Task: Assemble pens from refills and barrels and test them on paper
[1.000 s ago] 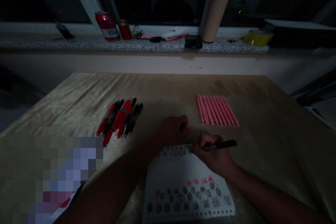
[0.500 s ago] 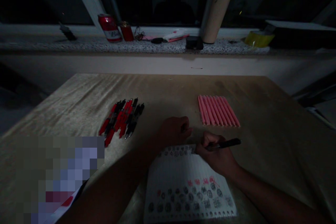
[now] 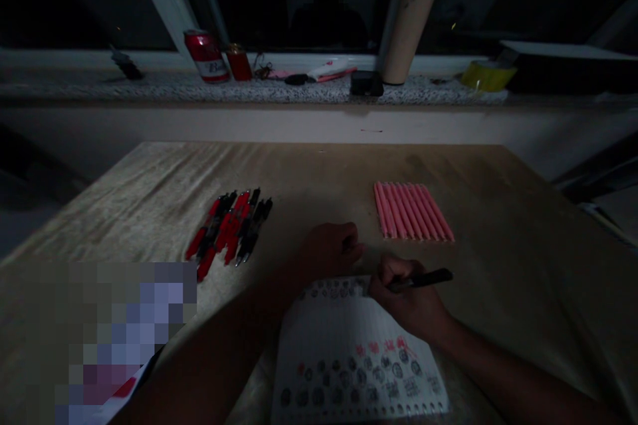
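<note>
A lined, spiral-holed sheet of paper [image 3: 329, 327] lies on the table in front of me, with rows of dark round scribbles at its top and bottom and some red marks. My right hand [image 3: 416, 302] grips a black pen [image 3: 429, 277] near the sheet's upper right corner; its tip is hidden by my fingers. Just beyond the top edge, my left hand [image 3: 333, 247] rests on the table with its fingers curled in, and no object shows in it. My left forearm runs along the sheet's left side.
Red and black pens [image 3: 229, 229] lie in a bunch on the left. A row of pink sticks [image 3: 413, 211] sits at the right, beyond my right hand. On the windowsill stand a red can [image 3: 207, 56], a cardboard tube [image 3: 416, 20] and a yellow tape roll [image 3: 488, 76].
My right hand has shifted very slightly left and down along the sheet's top edge, still holding the pen. My left hand stays in place.
</note>
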Demonstrator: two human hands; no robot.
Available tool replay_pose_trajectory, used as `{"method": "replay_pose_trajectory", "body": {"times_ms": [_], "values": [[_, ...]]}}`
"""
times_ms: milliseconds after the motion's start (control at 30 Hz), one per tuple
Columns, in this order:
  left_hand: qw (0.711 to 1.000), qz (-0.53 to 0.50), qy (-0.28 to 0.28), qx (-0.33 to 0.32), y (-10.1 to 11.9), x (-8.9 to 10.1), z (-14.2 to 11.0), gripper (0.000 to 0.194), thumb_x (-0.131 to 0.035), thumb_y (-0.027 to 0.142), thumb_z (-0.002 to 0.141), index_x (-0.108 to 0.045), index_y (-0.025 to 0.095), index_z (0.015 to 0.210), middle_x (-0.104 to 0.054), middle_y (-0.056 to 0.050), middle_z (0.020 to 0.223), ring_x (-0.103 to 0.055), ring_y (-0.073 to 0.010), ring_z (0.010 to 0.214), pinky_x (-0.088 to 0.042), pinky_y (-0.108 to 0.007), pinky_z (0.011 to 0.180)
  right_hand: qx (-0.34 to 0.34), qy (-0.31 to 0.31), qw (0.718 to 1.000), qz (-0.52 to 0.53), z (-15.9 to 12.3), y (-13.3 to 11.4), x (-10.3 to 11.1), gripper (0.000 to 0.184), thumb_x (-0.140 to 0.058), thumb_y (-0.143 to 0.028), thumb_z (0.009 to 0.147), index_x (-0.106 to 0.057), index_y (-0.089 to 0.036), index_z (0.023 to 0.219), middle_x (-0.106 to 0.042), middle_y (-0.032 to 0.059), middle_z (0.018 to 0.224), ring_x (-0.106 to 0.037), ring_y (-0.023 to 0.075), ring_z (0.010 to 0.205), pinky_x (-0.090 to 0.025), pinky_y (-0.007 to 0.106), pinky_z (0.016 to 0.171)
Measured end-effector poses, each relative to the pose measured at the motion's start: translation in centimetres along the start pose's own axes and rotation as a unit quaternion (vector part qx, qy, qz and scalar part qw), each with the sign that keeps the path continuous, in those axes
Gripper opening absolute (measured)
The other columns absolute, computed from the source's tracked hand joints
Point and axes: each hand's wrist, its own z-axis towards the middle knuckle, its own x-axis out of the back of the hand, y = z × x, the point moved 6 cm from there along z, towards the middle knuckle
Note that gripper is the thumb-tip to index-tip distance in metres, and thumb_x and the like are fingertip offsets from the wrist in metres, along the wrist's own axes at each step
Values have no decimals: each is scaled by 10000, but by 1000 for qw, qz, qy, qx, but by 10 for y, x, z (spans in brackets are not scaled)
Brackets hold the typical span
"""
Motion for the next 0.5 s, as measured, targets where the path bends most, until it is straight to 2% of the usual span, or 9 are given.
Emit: {"method": "replay_pose_trajectory", "body": {"times_ms": [100, 267, 400, 500], "values": [[1000, -9, -6, 2, 1, 1, 0, 218, -543, 361, 772, -505, 165, 684, -467, 56, 550, -419, -77, 512, -256, -208, 492, -18, 14, 1000, 21, 1, 3, 4, 296, -580, -137, 641, -333, -204, 492, -336, -77, 462, -302, 65, 429, -238, 204, 416], [998, -64, -17, -18, 5, 4, -2, 202, -541, 354, 777, -563, 156, 738, -501, 46, 574, -448, -76, 527, -309, -199, 513, -114, 43, 983, 139, 4, 16, 13, 317, -629, -295, 703, -364, -223, 546, -434, -76, 389, -421, 90, 346, -307, 205, 368], [989, -129, -25, -65, 14, 5, -4, 207, -533, 323, 794, -617, 155, 880, -592, 1, 710, -524, -95, 628, -390, -206, 595, -104, 57, 980, 159, 11, 15, 21, 343, -647, -390, 748, -401, -213, 587, -481, -66, 394, -432, 86, 349, -322, 203, 386], [987, -102, -24, -120, 24, 5, -4, 221, -555, 340, 789, -638, 164, 894, -622, -29, 813, -558, -131, 754, -418, -236, 701, -104, 47, 982, 151, 15, 15, 21, 343, -662, -408, 752, -428, -203, 609, -492, -64, 398, -427, 80, 357, -302, 197, 388]]}}
